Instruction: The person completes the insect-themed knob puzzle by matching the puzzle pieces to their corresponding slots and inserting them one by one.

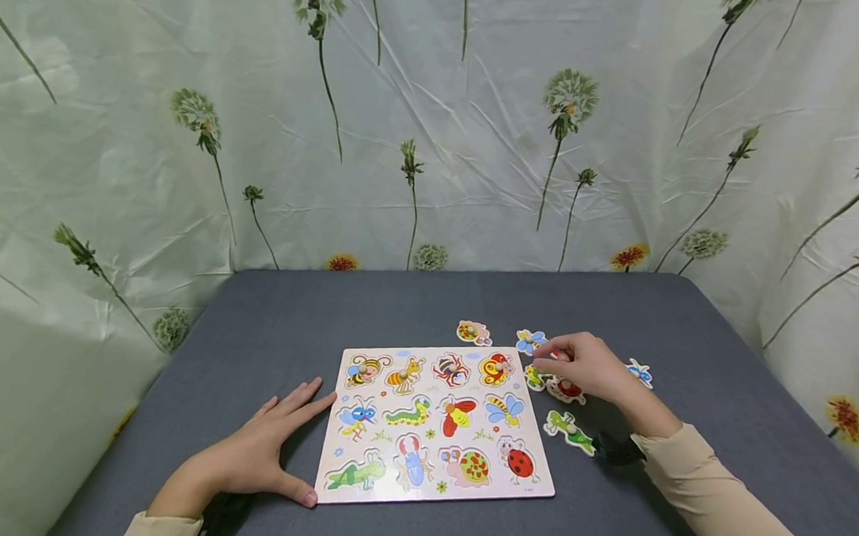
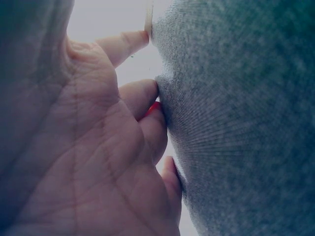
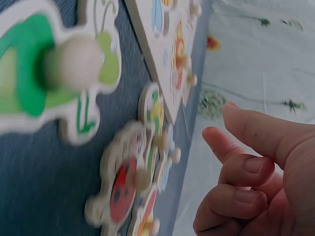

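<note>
On my remote feed the right grip reads empty, thumb and forefinger slightly parted, loose ladybug piece just below it; I'd pinch the knob squarely, left grip fingers spread against the puzzle board beside it.
</note>
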`<action>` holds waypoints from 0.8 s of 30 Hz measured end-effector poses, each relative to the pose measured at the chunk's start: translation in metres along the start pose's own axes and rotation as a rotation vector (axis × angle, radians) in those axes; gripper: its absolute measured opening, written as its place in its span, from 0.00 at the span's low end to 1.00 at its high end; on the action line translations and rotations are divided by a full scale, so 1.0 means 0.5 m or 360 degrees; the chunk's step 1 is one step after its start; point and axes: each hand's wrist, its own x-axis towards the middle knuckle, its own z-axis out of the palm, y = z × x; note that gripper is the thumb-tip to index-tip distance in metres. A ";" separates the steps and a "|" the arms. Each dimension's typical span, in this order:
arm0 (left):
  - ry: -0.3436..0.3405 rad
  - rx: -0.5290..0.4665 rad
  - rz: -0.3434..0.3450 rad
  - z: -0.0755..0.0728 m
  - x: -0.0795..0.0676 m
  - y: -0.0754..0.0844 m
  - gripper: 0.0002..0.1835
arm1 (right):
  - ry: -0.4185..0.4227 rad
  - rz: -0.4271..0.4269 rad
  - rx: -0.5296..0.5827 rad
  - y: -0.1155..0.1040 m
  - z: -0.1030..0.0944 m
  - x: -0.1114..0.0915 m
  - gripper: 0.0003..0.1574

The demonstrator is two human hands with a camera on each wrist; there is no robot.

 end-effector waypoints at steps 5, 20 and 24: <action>-0.0003 0.0011 0.0001 0.001 0.000 0.003 0.74 | 0.0079 0.0058 0.0031 0.022 -0.026 -0.026 0.20; 0.0001 0.0030 -0.0014 0.001 0.000 0.001 0.74 | 0.0296 0.0097 0.0045 0.104 -0.076 -0.083 0.23; 0.0012 0.0034 -0.0017 0.000 0.000 0.000 0.74 | 0.0330 0.0113 0.0030 0.116 -0.084 -0.096 0.24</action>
